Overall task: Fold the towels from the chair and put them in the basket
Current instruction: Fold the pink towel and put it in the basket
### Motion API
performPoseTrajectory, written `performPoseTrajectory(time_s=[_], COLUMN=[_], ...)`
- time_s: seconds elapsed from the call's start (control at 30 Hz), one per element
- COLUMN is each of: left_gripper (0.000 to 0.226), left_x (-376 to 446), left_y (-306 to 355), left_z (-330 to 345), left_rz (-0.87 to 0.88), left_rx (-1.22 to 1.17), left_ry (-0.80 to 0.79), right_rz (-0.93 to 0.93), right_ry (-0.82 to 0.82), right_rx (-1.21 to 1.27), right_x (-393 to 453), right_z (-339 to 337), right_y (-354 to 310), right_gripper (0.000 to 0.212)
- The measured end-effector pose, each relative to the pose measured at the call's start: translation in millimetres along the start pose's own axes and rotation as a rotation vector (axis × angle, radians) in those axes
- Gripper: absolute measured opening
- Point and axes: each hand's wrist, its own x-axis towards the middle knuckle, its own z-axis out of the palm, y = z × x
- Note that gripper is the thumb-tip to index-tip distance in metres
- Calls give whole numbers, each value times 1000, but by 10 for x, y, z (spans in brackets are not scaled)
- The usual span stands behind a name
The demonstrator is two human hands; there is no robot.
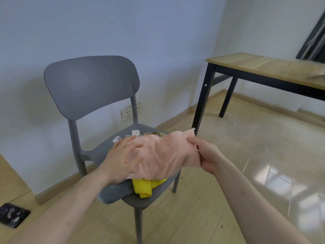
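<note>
Towels piled on grey chair (91, 81) seat.
Pink towel (163, 155) on top, wrinkled; yellow towel (143, 188) and grey-blue towel (114, 192) underneath.

The chair (91, 85) looks like matt grey plastic, smooth all over. On its seat, the pink towel (163, 155) is thin, soft, crinkly cloth, the yellow one (142, 188) is smooth cloth, and the grey towel (114, 192) is fuzzy terry. The table (263, 66) has a matt wood-look top on black legs. The floor (263, 173) is glossy wood-look boards.
</note>
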Motion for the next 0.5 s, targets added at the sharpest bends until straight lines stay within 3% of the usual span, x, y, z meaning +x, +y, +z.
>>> performPoseTrajectory(time_s=[0.13,0.23,0.33,0.5], left_gripper=[38,20,25,28], left_x=[4,25,41,55], left_y=[-47,-66,-119,-233], left_z=[-135,-177,-224,-313], left_rz=[-60,-113,-201,-304], left_rx=[-133,-275,-385,-527], left_ry=[145,209,217,237], right_rz=[-83,-117,-142,-123], right_ry=[-26,-79,-103,-145], right_rx=[12,35,24,47], right_x=[-66,-92,-100,-142], right_z=[217,479,781,1232], right_y=[-133,-173,-169,-91], right_gripper=[18,24,30,19])
